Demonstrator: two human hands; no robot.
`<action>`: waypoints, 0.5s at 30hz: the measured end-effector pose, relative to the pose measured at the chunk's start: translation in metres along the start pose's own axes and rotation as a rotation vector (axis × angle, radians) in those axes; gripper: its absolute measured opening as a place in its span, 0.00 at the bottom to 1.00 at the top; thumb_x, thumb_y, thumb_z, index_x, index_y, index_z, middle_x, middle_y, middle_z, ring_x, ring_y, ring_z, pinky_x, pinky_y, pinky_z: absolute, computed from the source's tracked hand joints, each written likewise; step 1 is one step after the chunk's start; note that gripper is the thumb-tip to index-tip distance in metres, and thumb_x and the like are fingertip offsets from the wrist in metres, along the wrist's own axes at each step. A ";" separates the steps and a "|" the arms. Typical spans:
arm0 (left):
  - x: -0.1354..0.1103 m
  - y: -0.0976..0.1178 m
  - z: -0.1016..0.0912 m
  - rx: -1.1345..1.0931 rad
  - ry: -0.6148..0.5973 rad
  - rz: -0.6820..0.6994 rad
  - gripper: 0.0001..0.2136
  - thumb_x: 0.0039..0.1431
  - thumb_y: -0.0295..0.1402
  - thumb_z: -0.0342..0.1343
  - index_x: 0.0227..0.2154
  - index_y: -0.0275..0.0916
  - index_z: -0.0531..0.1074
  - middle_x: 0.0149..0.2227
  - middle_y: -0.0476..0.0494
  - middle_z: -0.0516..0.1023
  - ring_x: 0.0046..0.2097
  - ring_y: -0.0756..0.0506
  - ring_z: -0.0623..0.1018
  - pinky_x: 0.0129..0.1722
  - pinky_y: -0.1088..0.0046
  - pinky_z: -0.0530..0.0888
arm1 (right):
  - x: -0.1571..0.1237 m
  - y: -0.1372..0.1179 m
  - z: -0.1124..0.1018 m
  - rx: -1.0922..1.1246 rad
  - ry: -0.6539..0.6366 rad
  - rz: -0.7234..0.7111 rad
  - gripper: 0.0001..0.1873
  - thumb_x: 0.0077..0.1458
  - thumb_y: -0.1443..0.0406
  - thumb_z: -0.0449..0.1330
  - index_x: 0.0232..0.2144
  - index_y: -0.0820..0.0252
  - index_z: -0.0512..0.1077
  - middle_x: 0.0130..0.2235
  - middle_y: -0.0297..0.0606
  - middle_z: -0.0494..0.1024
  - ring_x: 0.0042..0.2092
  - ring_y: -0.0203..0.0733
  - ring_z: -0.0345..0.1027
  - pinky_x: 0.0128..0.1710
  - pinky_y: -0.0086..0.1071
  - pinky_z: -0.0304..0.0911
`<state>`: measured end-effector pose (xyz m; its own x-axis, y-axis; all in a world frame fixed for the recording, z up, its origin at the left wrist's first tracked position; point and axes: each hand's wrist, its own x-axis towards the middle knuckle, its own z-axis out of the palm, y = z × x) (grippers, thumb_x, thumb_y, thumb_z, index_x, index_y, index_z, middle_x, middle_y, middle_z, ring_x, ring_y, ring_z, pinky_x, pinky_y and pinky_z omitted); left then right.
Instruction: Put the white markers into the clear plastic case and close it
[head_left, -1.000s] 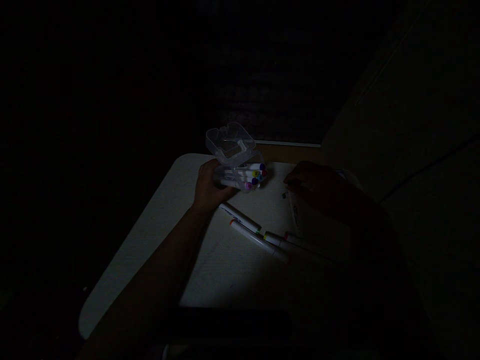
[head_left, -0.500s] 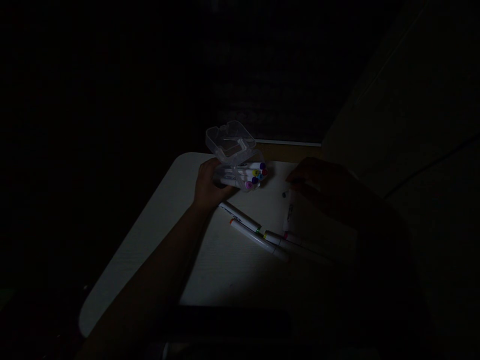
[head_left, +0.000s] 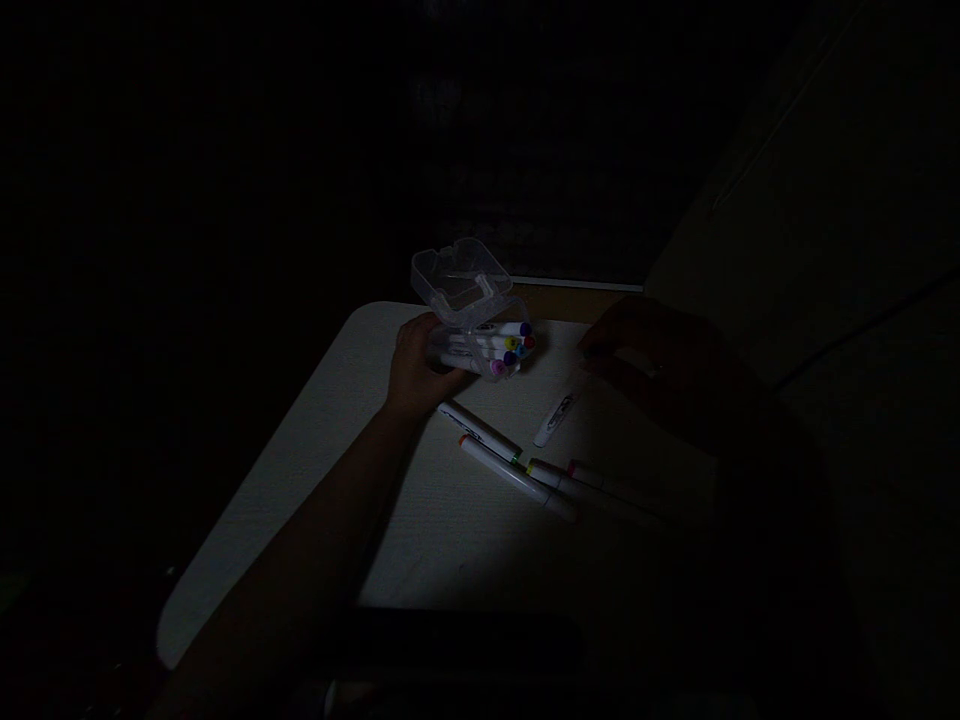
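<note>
My left hand (head_left: 416, 368) is wrapped round a clear plastic case (head_left: 491, 316) with its hinged lid up. Several white markers (head_left: 480, 343) lie inside, their coloured ends, purple, yellow, red, blue and pink, facing right. To the right, in deep shadow, my right hand (head_left: 645, 355) has its thumb and fingers closed at the upper end of a white marker (head_left: 555, 418). That marker slants down to the left above the table, with dark print on its barrel. The fingertips are hard to make out.
On the pale table (head_left: 315, 440) lie a green-ended marker (head_left: 480, 432), an orange-ended marker (head_left: 514, 477), a yellow-ended marker (head_left: 559, 480) and a pink-ended marker (head_left: 592, 477). A dark cable (head_left: 862, 325) runs at the right. The surroundings are very dark.
The marker at my right hand has swung from nearly upright to a slant, its lower end now further left. My right hand has shifted slightly right; the left hand and case stay put.
</note>
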<state>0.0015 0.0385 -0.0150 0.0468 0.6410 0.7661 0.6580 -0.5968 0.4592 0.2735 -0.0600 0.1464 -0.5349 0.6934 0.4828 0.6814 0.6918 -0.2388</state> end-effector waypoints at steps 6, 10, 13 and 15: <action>0.000 -0.001 0.001 -0.005 -0.004 -0.013 0.35 0.37 0.43 0.68 0.51 0.41 0.65 0.49 0.37 0.73 0.52 0.34 0.73 0.51 0.52 0.70 | -0.001 0.001 -0.002 -0.030 0.072 -0.036 0.06 0.57 0.67 0.56 0.36 0.59 0.74 0.37 0.37 0.77 0.38 0.41 0.71 0.37 0.33 0.66; 0.000 -0.001 0.000 0.011 -0.012 -0.023 0.35 0.37 0.44 0.68 0.50 0.42 0.65 0.50 0.37 0.73 0.52 0.33 0.73 0.51 0.51 0.70 | -0.003 0.000 -0.005 -0.069 0.161 -0.013 0.06 0.57 0.67 0.57 0.37 0.58 0.74 0.39 0.38 0.77 0.41 0.42 0.72 0.39 0.35 0.66; 0.000 0.000 0.000 -0.009 0.002 0.014 0.35 0.38 0.44 0.68 0.51 0.43 0.64 0.49 0.37 0.73 0.52 0.34 0.73 0.51 0.51 0.70 | -0.003 -0.003 -0.007 -0.095 0.221 -0.019 0.06 0.57 0.67 0.57 0.37 0.57 0.73 0.40 0.38 0.77 0.42 0.43 0.72 0.40 0.35 0.67; 0.000 -0.001 0.000 -0.020 0.010 0.033 0.35 0.39 0.44 0.68 0.51 0.43 0.64 0.50 0.37 0.73 0.52 0.34 0.73 0.51 0.51 0.70 | -0.003 -0.005 -0.009 -0.099 0.250 -0.053 0.06 0.58 0.67 0.57 0.37 0.57 0.73 0.39 0.38 0.77 0.42 0.42 0.72 0.40 0.35 0.67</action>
<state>0.0011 0.0386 -0.0157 0.0607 0.6162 0.7852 0.6409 -0.6271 0.4427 0.2759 -0.0673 0.1540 -0.4393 0.5771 0.6885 0.7079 0.6942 -0.1301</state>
